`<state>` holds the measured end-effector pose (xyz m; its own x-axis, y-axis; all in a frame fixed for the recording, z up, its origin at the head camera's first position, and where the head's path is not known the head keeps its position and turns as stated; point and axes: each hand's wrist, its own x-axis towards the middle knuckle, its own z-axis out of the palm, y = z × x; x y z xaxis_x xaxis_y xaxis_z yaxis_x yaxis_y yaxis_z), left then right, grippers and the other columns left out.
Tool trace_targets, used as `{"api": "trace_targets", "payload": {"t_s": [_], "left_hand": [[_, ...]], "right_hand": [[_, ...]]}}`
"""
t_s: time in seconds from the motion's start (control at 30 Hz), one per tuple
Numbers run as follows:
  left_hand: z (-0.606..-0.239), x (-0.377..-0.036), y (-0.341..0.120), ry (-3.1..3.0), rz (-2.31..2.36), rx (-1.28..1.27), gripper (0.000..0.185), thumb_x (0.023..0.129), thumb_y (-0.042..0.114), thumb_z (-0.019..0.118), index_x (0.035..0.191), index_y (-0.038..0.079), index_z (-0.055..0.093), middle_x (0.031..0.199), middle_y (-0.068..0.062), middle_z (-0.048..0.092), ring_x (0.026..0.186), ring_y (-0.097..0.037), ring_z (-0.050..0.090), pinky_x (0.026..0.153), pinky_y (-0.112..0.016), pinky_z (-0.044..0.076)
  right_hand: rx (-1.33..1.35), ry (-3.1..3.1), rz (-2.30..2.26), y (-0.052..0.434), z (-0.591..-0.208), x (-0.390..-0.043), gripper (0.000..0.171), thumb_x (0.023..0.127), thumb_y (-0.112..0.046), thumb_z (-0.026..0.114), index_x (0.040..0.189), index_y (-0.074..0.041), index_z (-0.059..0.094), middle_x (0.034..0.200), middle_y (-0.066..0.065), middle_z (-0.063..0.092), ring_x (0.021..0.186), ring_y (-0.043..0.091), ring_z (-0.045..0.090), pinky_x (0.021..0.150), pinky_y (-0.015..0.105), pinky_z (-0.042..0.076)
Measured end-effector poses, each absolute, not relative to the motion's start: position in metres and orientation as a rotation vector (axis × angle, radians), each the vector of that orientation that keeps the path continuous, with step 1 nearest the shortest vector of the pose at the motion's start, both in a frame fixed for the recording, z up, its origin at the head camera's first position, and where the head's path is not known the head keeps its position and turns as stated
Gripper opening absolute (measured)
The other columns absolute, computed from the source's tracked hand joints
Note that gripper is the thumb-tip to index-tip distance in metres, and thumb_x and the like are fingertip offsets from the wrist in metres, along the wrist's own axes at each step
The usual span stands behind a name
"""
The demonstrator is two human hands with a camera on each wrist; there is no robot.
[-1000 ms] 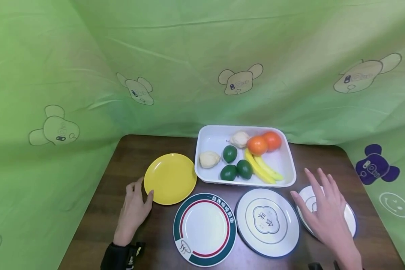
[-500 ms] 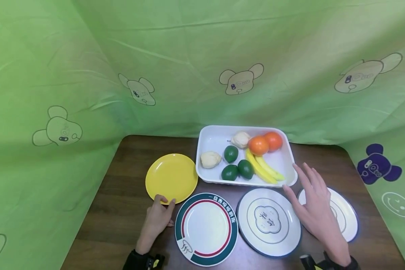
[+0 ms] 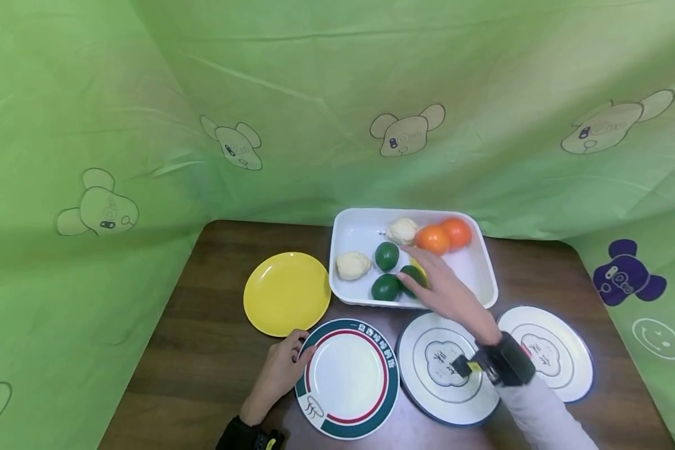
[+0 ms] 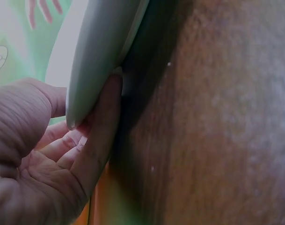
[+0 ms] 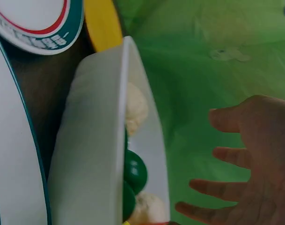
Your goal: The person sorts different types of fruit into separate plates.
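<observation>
My left hand [image 3: 292, 361] grips the left rim of the green-and-red-rimmed plate [image 3: 345, 378]; in the left wrist view the thumb lies on the rim [image 4: 100, 51] and the fingers [image 4: 102, 126] curl beneath it. My right hand [image 3: 427, 278] reaches into the white tray [image 3: 360, 234] with fingers straight and spread, hovering over the bananas [image 3: 420, 267] and a green fruit [image 3: 410, 275], which it mostly hides. The right wrist view shows that hand [image 5: 245, 164] holding nothing above the tray [image 5: 100, 154]. Two oranges [image 3: 432, 239] lie just beyond the fingertips.
A yellow plate [image 3: 287, 292] sits left of the tray. Two white patterned plates [image 3: 439, 362] [image 3: 545, 350] lie under and right of my right forearm. The tray also holds two other green fruits [image 3: 386, 255] and two pale lumpy items [image 3: 353, 265]. Green cloth walls surround the brown table [image 3: 214, 350].
My right hand moved left and forward from the right-hand plate into the tray. My left hand slid right from the yellow plate and took hold of the green-and-red plate's rim.
</observation>
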<state>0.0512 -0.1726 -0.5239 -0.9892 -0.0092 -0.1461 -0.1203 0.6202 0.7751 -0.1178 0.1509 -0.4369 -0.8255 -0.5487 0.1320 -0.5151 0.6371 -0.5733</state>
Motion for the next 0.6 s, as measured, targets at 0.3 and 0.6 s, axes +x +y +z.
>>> {"api": "trace_targets", "payload": {"t_s": [0.3,0.6], "left_hand": [[-0.525,0.050,-0.169,2.712,1.245,-0.038,0.021,0.104,0.017,0.061,0.115,-0.001,0.062,0.086,-0.002,0.065,0.078,-0.012,0.060,0.065,-0.026,0.050],[-0.522,0.048,-0.167,2.680,1.250,-0.036,0.024,0.105,0.021,0.061,0.114,-0.001,0.062,0.096,-0.007,0.068,0.085,-0.016,0.062,0.070,-0.031,0.053]], "right_hand": [[-1.050,2.662,-0.405,0.106,-0.468,-0.141,0.057,0.095,-0.049,0.070,0.137,-0.012,0.064,0.124,0.015,0.064,0.094,0.025,0.064,0.083,0.042,0.055],[-1.095,2.619,-0.169,0.093,-0.483,-0.159,0.063,0.088,-0.063,0.068,0.133,-0.018,0.066,0.111,0.010,0.066,0.085,0.022,0.061,0.089,0.051,0.050]]}}
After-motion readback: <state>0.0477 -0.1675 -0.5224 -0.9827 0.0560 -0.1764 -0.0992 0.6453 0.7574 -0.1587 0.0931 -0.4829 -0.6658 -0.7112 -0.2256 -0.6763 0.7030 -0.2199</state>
